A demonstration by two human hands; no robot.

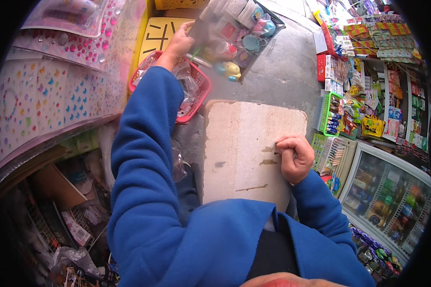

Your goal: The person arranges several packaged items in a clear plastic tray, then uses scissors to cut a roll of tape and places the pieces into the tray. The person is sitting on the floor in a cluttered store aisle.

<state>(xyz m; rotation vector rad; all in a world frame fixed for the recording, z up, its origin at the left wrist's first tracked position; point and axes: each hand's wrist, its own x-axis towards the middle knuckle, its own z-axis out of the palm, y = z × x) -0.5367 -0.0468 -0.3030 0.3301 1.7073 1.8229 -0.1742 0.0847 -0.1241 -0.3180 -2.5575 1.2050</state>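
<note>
My left hand [180, 41] reaches forward above a pink plastic basket [203, 97] that holds clear plastic packets. Its fingertips are at the near left edge of a dark tray [278, 25] full of small bagged items, among them a yellow and blue toy figure [232, 70]; whether they grip the tray I cannot tell. Beside the hand is a pale tube-like thing [200, 60], blurred. My right hand [296, 158], fingers curled in, rests at the right side of a worn whitish board [237, 143] before me. Whether something small is between its fingertips cannot be made out.
Sheets of gem stickers [57, 93] hang at the left, above cluttered shelves. A yellow box with black marks [158, 34] stands behind the basket. On the right are a green basket [323, 114], snack packets [372, 125] and a glass-fronted cabinet [388, 197]. Grey floor [291, 64] shows beyond the board.
</note>
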